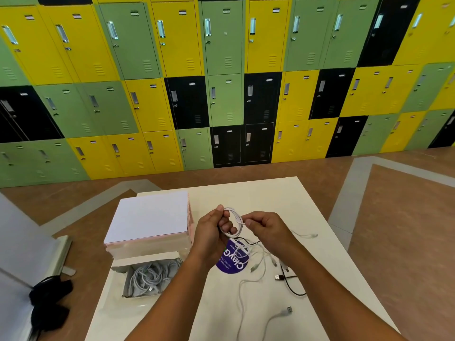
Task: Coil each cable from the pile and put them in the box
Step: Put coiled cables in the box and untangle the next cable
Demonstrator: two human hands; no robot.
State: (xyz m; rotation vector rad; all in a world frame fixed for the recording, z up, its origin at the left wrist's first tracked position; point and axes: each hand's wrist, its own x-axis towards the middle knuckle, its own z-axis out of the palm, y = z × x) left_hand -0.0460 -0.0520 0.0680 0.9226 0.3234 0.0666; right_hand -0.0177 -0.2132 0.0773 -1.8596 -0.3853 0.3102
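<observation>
My left hand [210,232] grips a small coil of white cable [233,222] held above the table. My right hand [266,228] pinches the same cable just right of the coil, and its loose end trails right to a plug [313,235]. Below the hands lies a pile of loose white and black cables [261,264], partly over a purple round sticker [232,260]. An open box [147,276] at the left front holds several coiled grey-white cables. Its white lid [150,217] lies just behind it.
The white table [270,198] stands on a brown floor before a wall of yellow, green and black lockers [221,82]. A black USB plug [279,277] and a grey plug [288,310] lie near the front right. A black object [49,301] sits on the floor left.
</observation>
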